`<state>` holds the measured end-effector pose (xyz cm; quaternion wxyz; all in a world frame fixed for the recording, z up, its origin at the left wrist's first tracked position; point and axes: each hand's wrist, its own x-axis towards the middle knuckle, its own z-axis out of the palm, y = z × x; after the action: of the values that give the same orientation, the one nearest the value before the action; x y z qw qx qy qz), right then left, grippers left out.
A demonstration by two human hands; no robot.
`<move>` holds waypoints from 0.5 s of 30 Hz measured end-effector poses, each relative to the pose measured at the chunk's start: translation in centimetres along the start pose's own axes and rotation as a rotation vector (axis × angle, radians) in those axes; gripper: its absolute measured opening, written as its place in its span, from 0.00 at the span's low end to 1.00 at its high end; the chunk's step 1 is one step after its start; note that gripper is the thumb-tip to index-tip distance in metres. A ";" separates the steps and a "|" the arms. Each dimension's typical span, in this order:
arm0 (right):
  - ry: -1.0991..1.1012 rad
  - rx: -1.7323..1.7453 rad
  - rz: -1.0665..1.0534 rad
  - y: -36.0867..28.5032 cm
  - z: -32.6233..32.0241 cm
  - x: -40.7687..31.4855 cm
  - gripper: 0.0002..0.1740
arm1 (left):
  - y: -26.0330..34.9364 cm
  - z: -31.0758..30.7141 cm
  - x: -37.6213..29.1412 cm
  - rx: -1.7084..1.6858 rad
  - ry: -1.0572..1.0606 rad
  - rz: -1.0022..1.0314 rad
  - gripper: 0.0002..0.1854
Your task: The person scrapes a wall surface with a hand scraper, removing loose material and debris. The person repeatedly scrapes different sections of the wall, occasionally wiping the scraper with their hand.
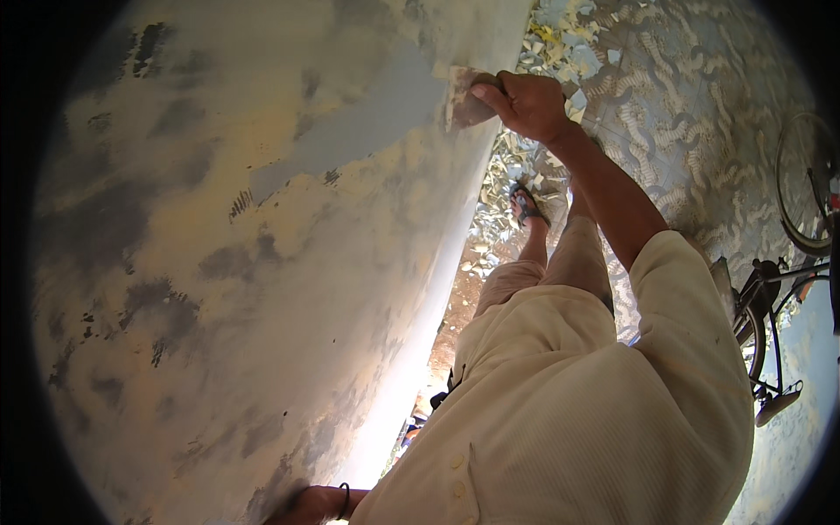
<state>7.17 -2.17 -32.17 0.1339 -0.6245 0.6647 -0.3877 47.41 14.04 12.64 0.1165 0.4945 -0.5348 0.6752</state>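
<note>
My right hand (525,105) grips a putty knife with a broad, stained blade (461,108), held against the wall near its edge at the upper middle. The wall (262,315) fills the left of the view, with patchy yellowish and grey coating. A smoother pale grey band (367,125) runs down and left from the blade. At the bottom edge is my left hand (305,504), with a dark band on its wrist, close to the wall's surface. Blur and shadow there hide its fingers and whether it holds anything.
Pale flakes and chips (502,177) litter the floor along the wall's foot, around my sandalled foot (527,202). Patterned paving tiles (682,98) spread to the right. A bicycle (764,282) stands at the right edge. Bright light falls along the wall's edge at the lower middle.
</note>
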 end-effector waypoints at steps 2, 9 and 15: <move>-0.048 0.001 0.042 0.8 0.3 -0.3 0.33 | -0.5 0.5 0.0 -0.001 0.003 0.007 0.37; 0.072 0.144 0.027 -0.5 1.1 0.2 0.31 | -0.5 0.6 0.0 -0.008 0.007 0.036 0.37; -0.038 0.169 0.166 2.3 1.9 -0.5 0.31 | 0.3 0.9 0.5 -0.011 0.034 0.038 0.37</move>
<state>6.81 -2.51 -35.16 0.2304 -0.5608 0.6763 -0.4183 47.43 12.99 12.74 0.1153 0.4720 -0.5456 0.6828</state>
